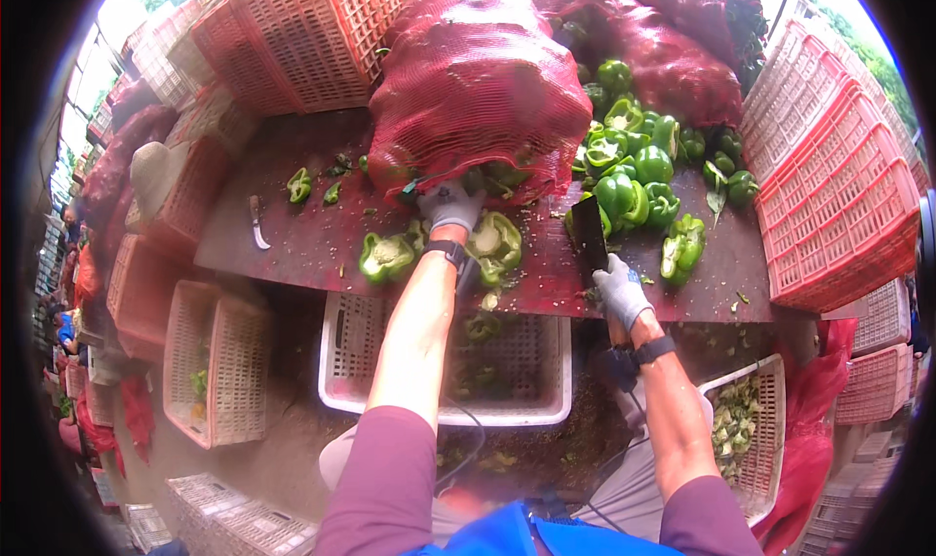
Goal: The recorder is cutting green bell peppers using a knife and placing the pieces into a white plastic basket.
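Observation:
My left hand (451, 208), in a pale glove, reaches to the lower edge of a bulging red mesh sack (478, 88); its fingers are mostly hidden there, among green peppers showing at the sack's mouth. Cut pepper halves flank that wrist: one half (386, 257) to the left, a larger one (495, 248) to the right. In my gloved right hand (622, 288) is a cleaver (588, 234), its dark broad blade pointing up and away. Beyond the blade lies a heap of whole and cut green peppers (629, 190), with a cut pepper (682, 249) to its right.
A small curved knife (257, 222) lies left on the dark table (312, 234). Below the table's near edge stands a white crate (444, 415) with some pepper pieces; another crate (775, 439) at right holds pepper scraps. Red crates (829, 185) stand at right, others (292, 44) at back left.

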Motion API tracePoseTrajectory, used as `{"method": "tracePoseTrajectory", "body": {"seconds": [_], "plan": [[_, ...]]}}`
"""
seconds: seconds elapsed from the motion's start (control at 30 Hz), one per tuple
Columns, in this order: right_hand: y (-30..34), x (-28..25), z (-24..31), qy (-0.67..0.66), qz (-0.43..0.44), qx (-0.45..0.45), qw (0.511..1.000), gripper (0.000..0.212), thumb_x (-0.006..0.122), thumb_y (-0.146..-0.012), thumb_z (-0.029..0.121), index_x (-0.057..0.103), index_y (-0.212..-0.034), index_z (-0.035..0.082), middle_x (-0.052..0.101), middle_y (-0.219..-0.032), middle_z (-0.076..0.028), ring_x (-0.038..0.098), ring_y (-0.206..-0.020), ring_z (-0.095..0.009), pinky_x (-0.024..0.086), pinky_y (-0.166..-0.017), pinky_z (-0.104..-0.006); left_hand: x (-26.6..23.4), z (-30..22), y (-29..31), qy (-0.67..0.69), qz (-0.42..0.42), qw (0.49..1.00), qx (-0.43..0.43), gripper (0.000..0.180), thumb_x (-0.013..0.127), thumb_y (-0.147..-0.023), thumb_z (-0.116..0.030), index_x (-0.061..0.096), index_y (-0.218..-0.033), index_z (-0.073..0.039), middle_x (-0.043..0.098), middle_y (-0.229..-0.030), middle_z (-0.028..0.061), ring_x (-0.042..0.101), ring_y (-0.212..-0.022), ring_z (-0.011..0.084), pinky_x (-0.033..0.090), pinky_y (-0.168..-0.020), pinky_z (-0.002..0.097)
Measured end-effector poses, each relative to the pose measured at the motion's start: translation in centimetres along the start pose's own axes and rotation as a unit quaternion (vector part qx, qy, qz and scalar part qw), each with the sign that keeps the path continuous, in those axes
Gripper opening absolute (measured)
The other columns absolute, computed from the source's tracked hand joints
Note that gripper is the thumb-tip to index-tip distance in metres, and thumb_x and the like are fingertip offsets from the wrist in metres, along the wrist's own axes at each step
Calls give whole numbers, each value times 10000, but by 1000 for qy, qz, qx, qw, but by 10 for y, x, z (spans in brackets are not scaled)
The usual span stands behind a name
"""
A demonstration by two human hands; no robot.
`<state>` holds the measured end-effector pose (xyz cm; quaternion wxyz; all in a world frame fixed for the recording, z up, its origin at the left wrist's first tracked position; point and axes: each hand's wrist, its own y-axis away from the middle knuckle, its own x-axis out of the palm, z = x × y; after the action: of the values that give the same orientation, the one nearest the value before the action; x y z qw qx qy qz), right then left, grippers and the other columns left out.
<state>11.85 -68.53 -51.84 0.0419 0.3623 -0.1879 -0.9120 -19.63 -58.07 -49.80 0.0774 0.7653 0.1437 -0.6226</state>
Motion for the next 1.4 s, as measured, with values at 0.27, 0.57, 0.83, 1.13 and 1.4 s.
{"method": "tracePoseTrajectory", "body": {"seconds": [0.27, 0.57, 0.83, 1.13, 1.4], "plan": [[-4, -1, 3, 51, -26, -28, 998, 364, 514, -950, 261, 588, -1205, 12, 690, -1129, -309, 666, -1083, -463, 515, -946, -528, 22, 5, -28, 174, -7, 984, -22, 716, 734, -771, -601, 701, -1250, -70, 677, -1289, 234, 624, -1226, 409, 498, -1024, 480], [7, 3, 15, 101, -41, -14, 994, 386, 525, -951, 261, 582, -1243, 16, 686, -1160, -309, 655, -1121, -463, 503, -981, -533, 35, 39, -51, 274, 44, 961, 22, 831, 792, -841, -472, 503, -1481, -27, 578, -1448, 177, 550, -1326, 283, 430, -1103, 377], [10, -1, 19, 118, -46, -26, 992, 371, 530, -953, 261, 590, -1234, 26, 692, -1149, -303, 658, -1112, -465, 507, -972, -531, 23, 26, -27, 479, 80, 870, 88, 760, 862, -810, -305, 535, -1453, -63, 615, -1387, 128, 584, -1262, 254, 452, -1076, 353], [29, 4, 24, 105, -66, -8, 992, 355, 501, -975, 252, 573, -1245, 33, 695, -1133, -305, 661, -1103, -469, 506, -970, -544, -38, -47, 62, 693, 145, 707, -3, 474, 771, -928, -315, 611, -1288, -52, 696, -1112, 42, 665, -939, 133, 561, -813, 301], [90, -11, 23, 67, -159, -77, 982, 354, 491, -999, 257, 537, -1257, 20, 706, -908, -301, 689, -920, -489, 525, -842, -577, -5, -89, 125, 340, 102, 935, -25, 709, 652, -878, -644, 618, -1303, -78, 708, -1192, 245, 687, -1104, 413, 515, -975, 488]]}}
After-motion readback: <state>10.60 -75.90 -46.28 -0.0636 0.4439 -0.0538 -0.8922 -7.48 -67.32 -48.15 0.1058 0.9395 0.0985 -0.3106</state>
